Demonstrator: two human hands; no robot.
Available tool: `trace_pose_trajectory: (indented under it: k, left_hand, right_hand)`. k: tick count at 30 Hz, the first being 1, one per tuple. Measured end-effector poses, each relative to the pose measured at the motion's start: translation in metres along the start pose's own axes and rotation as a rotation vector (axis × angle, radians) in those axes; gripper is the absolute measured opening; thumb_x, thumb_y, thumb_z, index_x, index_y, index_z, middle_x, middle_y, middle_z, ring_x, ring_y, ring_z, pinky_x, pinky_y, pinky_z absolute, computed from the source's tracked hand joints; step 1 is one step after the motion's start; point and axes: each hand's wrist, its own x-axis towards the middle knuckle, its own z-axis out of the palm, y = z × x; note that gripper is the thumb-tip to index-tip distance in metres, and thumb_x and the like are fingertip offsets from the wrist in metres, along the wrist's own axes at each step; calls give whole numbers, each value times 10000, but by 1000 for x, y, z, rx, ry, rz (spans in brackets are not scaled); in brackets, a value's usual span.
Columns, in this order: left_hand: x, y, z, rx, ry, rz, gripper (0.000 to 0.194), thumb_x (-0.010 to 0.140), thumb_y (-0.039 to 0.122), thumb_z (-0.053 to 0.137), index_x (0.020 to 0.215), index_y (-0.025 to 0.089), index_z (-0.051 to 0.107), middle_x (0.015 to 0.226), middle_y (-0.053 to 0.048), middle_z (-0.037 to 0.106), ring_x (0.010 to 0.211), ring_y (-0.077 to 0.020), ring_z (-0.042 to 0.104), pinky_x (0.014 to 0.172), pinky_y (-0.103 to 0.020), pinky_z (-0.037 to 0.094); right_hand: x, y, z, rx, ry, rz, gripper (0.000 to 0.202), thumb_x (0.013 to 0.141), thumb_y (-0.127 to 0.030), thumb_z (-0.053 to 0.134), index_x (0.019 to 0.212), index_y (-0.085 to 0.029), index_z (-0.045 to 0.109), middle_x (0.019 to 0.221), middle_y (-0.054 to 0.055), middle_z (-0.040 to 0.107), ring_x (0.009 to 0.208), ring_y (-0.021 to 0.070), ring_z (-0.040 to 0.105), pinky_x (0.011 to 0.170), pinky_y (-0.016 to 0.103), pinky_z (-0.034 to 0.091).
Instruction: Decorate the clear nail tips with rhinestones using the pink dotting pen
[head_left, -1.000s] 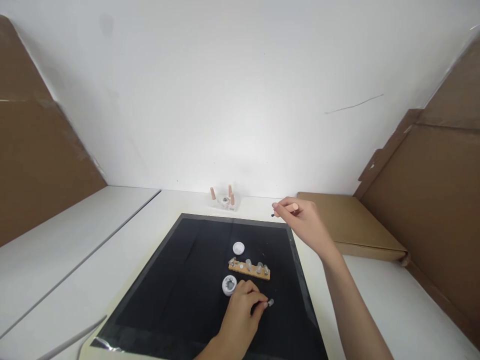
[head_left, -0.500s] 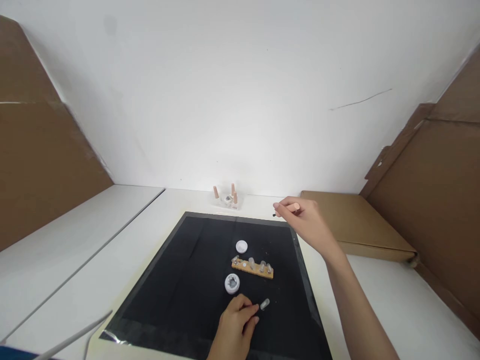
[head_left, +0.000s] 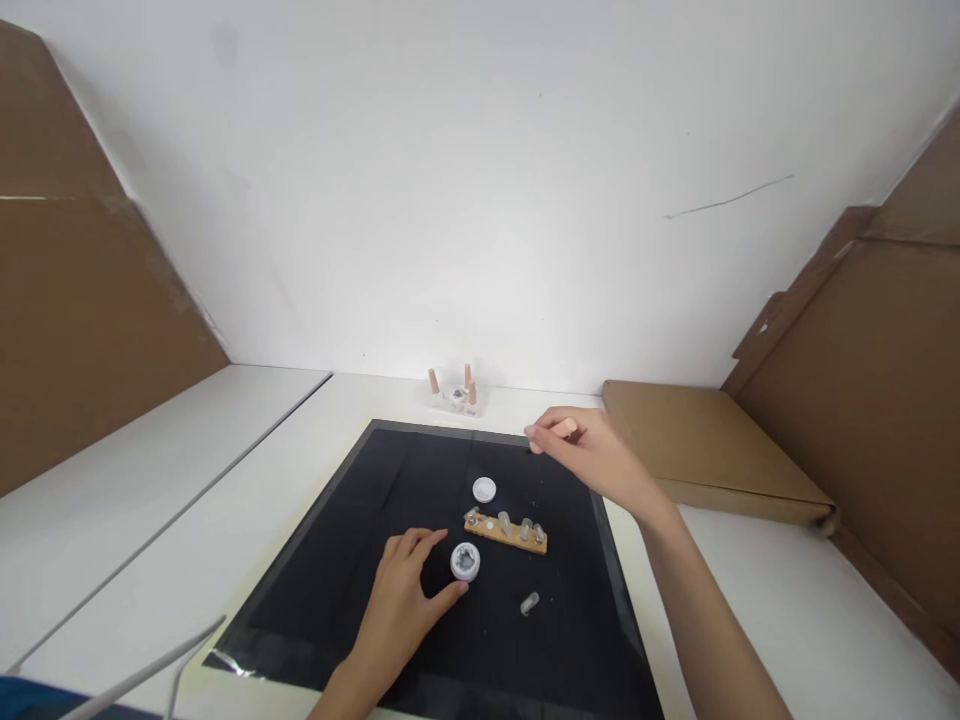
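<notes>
My left hand (head_left: 401, 590) rests on the black mat (head_left: 337, 560) with fingers spread, its thumb and index finger on either side of a small white jar (head_left: 465, 562) of silvery material. My right hand (head_left: 589, 452) hovers over the mat's far right part, pinching a peach-handled brush (head_left: 559, 430) with a dark tip. A wooden strip (head_left: 506, 533) holding several clear nail tips lies just beyond the jar. One loose clear nail tip (head_left: 529, 603) lies on the mat to the jar's right. The jar's white lid (head_left: 484, 489) sits farther back.
A clear stand with peach-capped bottles (head_left: 455, 392) is at the wall behind the mat. A flat cardboard box (head_left: 705, 450) lies to the right, with cardboard panels leaning at both sides. A white rod (head_left: 135, 675) crosses the near left corner.
My left hand let go of the loose nail tip and moved left to the white jar, opening its fingers. My right hand shifted a little left with the brush.
</notes>
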Motion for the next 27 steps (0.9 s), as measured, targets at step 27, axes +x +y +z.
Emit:
trace_pose_trajectory:
  k: [27]
  left_hand:
    - [74,20,-12,-914,-440,170,387,783,310,648,1141,169,601,1090,-81,638,1027,-250,566,916,-353,422]
  right_hand:
    - [-55,44,73,379,423,-25,195,843,-319,576,740,-270,733,787,44,630,726,189,587,653,305,500]
